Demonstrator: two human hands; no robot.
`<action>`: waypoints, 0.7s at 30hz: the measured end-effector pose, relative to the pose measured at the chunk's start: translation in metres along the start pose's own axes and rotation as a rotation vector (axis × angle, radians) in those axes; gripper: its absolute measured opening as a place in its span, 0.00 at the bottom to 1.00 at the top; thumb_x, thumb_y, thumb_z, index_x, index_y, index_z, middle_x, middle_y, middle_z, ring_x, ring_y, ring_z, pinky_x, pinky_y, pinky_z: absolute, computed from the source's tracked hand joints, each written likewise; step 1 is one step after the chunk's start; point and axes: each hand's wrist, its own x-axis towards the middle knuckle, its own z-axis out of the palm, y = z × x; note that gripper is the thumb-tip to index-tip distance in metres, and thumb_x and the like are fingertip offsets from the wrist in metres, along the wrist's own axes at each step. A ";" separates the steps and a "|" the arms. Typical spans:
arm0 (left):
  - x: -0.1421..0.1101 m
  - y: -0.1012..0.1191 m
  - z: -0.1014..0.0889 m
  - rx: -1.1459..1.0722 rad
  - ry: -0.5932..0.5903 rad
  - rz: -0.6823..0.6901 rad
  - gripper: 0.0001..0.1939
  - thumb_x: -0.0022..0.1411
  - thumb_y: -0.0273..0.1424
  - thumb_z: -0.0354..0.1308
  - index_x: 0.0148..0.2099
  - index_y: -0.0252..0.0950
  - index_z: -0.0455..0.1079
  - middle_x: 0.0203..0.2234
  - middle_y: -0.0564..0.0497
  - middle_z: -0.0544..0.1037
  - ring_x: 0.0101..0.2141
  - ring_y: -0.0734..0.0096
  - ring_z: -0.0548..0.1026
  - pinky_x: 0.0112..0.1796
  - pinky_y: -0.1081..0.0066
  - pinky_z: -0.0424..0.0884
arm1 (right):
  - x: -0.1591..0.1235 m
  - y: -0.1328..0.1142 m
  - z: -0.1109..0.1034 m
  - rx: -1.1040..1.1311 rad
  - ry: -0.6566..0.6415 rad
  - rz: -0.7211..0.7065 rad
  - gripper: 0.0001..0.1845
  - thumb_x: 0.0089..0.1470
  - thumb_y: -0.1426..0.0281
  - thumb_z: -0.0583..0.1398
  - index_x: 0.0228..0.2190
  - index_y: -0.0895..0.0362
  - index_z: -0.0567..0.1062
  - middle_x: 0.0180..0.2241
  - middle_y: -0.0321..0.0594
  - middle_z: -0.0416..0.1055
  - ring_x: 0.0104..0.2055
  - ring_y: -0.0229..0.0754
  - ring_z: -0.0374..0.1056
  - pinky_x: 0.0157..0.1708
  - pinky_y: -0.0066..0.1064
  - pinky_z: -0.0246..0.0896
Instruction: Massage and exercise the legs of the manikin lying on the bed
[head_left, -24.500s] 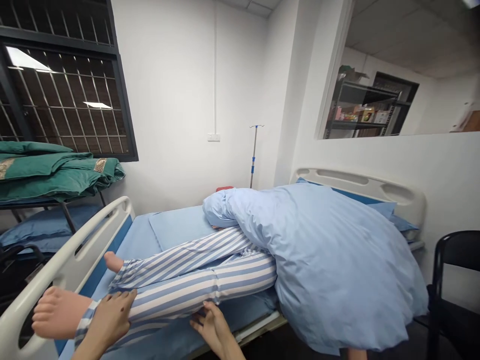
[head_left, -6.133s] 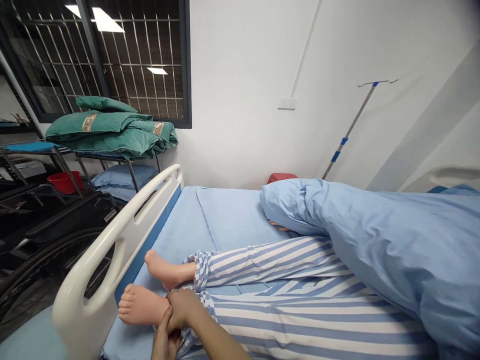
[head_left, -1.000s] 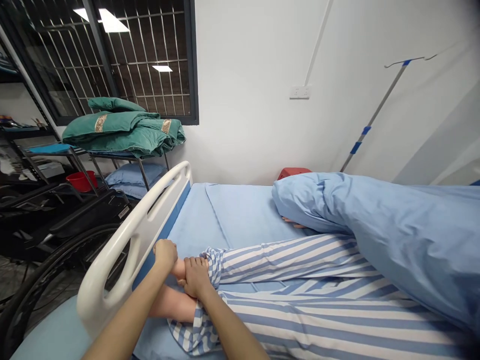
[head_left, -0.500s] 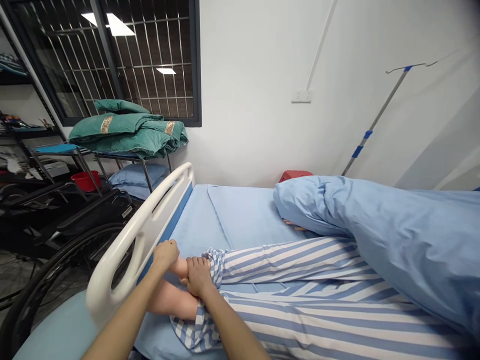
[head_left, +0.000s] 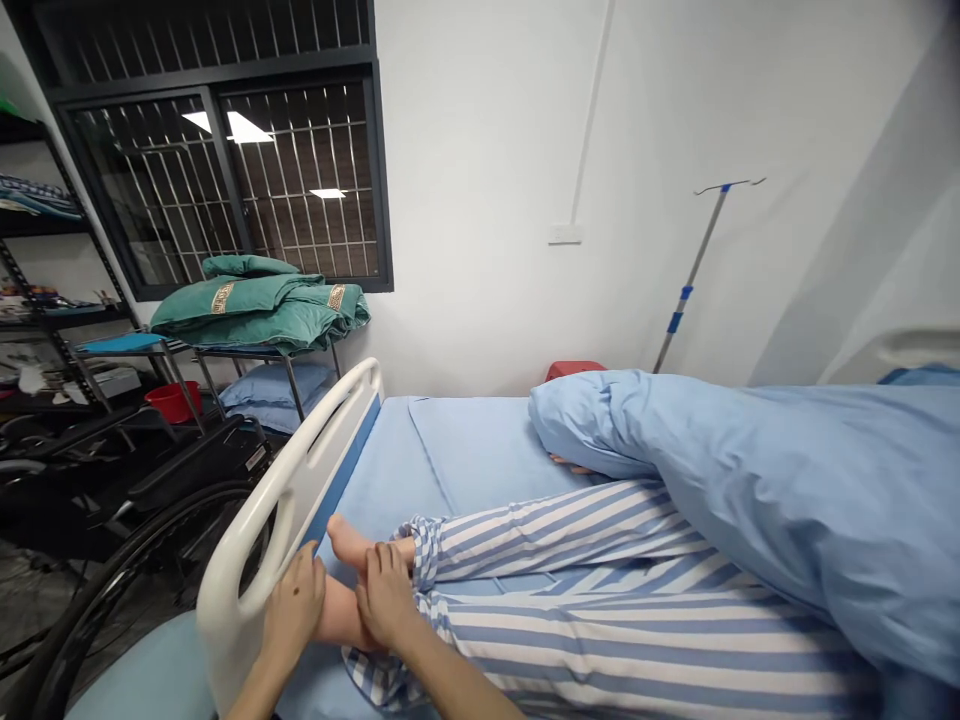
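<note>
Two bare feet stick out of blue-and-white striped trousers [head_left: 570, 620] on a bed. My left hand [head_left: 295, 600] is wrapped over the front of the nearer foot [head_left: 339, 612], close to the footboard [head_left: 251, 530]. Around the nearer ankle curves my right hand [head_left: 386, 595], its fingers bent in front of the farther ankle. The farther foot [head_left: 346, 543] points up with its toes uncovered. Part of the nearer ankle is hidden under my right hand. Checked cuffs [head_left: 426, 548] are gathered at the ankles.
A blue quilt [head_left: 720, 480] covers the upper legs, with some fingers [head_left: 570, 464] showing at its edge. A wheelchair [head_left: 187, 500] stands beyond the footboard at left. Green folded bedding [head_left: 255, 310] lies under the window. An IV pole [head_left: 690, 280] stands behind the bed.
My left hand has let go of the farther foot and come down onto the nearer one. My right hand has shifted slightly toward me, from the farther ankle to the nearer. The view has tilted up.
</note>
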 end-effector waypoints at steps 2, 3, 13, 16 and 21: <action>-0.011 0.002 -0.005 0.036 0.002 -0.010 0.23 0.64 0.31 0.32 0.53 0.34 0.62 0.53 0.42 0.65 0.45 0.62 0.70 0.39 0.67 0.69 | -0.016 -0.007 -0.002 0.022 0.003 -0.029 0.21 0.51 0.65 0.54 0.47 0.58 0.62 0.48 0.48 0.61 0.50 0.50 0.55 0.49 0.42 0.52; -0.015 0.004 -0.009 0.061 0.004 -0.019 0.23 0.64 0.32 0.32 0.52 0.33 0.63 0.51 0.41 0.67 0.44 0.60 0.71 0.37 0.67 0.69 | -0.023 -0.010 -0.002 0.020 -0.023 -0.045 0.22 0.50 0.63 0.53 0.47 0.58 0.62 0.47 0.49 0.62 0.49 0.51 0.56 0.48 0.43 0.54; 0.007 0.009 -0.033 0.252 -0.139 0.093 0.24 0.62 0.28 0.33 0.38 0.30 0.71 0.29 0.38 0.76 0.32 0.56 0.75 0.30 0.62 0.68 | -0.040 -0.014 0.001 -0.109 -0.197 -0.075 0.31 0.46 0.66 0.55 0.52 0.63 0.58 0.44 0.54 0.66 0.43 0.54 0.64 0.40 0.45 0.61; 0.020 0.012 -0.032 0.253 -0.243 0.144 0.21 0.59 0.23 0.37 0.36 0.30 0.73 0.31 0.36 0.76 0.34 0.56 0.75 0.34 0.61 0.67 | -0.040 -0.015 0.004 -0.135 -0.200 -0.067 0.34 0.44 0.66 0.57 0.53 0.64 0.57 0.46 0.55 0.65 0.44 0.54 0.63 0.41 0.44 0.61; 0.035 0.018 -0.029 0.231 -0.321 0.238 0.19 0.58 0.24 0.41 0.35 0.29 0.75 0.31 0.35 0.76 0.36 0.57 0.74 0.38 0.61 0.66 | -0.040 -0.015 0.013 -0.180 -0.199 -0.071 0.38 0.42 0.66 0.58 0.54 0.65 0.55 0.47 0.55 0.64 0.47 0.54 0.61 0.44 0.45 0.59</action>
